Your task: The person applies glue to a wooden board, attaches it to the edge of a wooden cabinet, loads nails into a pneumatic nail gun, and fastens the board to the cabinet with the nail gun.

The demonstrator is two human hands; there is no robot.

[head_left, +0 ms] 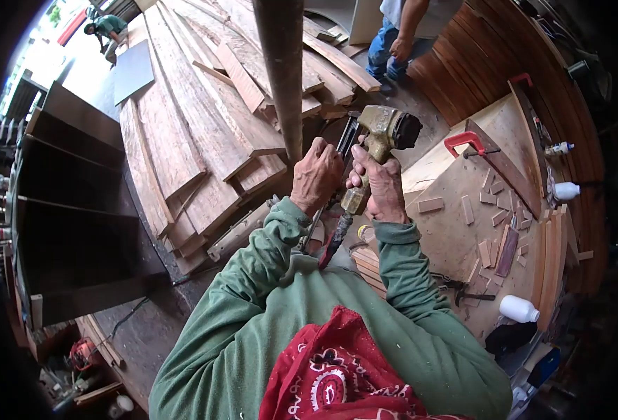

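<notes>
A pneumatic nail gun [379,136] with a worn, yellowish body and a black cap is held up in front of my chest. My right hand [382,185] wraps round its handle. A hose [338,236] runs from the handle's lower end down toward me. My left hand [318,176] is closed at the gun's dark, narrow magazine [349,136], its fingertips partly hidden. The gun's nose is hard to make out, and no nails can be seen.
Long planks [204,140] are stacked at the left front. On the right, a workbench [435,245] carries small wood blocks [431,204], a red clamp [465,143], a hammer [473,296] and a white bottle [519,309]. A post [281,77] rises ahead. Two other people stand farther off.
</notes>
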